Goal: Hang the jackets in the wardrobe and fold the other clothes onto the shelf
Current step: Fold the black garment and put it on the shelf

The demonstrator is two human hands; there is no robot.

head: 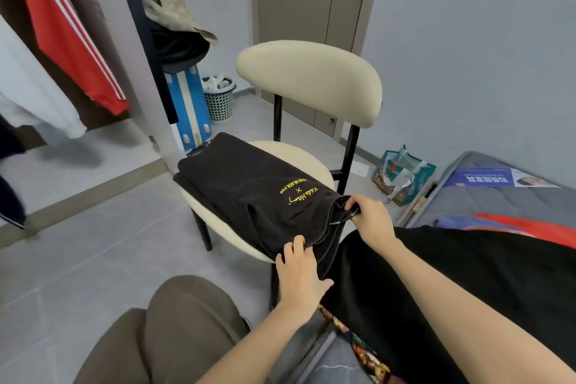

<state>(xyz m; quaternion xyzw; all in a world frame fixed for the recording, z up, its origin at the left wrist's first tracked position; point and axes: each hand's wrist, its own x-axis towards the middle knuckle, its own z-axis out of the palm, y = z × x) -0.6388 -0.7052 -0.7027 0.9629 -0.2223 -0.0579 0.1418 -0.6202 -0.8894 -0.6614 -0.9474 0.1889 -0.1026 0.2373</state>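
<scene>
Cloth of the folded black garment with yellow lettering [249,193], lying on the cream padded chair seat [299,156], looks soft, limp and light. The right hand [371,215] pinches its corner hem and the left hand [300,274] rests flat on its near edge; it is probably best lifted from under both edges.

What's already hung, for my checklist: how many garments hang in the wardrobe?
3: red white-striped jacket uppermost, white garment below it, dark navy garment at the left edge. Others may hang out of view.
</scene>
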